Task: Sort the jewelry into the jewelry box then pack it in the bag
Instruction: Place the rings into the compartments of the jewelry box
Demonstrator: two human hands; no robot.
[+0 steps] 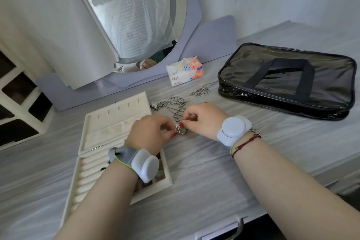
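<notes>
An open cream jewelry box [93, 134] lies at the left of the table, its lid laid back and its ring rolls partly hidden under my left forearm. Just right of the box, my left hand [150, 132] and my right hand [204, 119] both pinch a small silver piece of jewelry [180, 129], fingertips meeting over it. Behind my hands lies a tangle of silver chains [171, 104]. Another chain necklace [202, 90] rests near the black see-through bag [288, 80], which lies flat and closed at the right.
A tissue pack [185, 71] stands behind the chains, in front of an oval mirror [136, 15] wrapped in plastic. A white cubby shelf [17, 99] sits at the far left. The table's front edge has a drawer handle [233, 228].
</notes>
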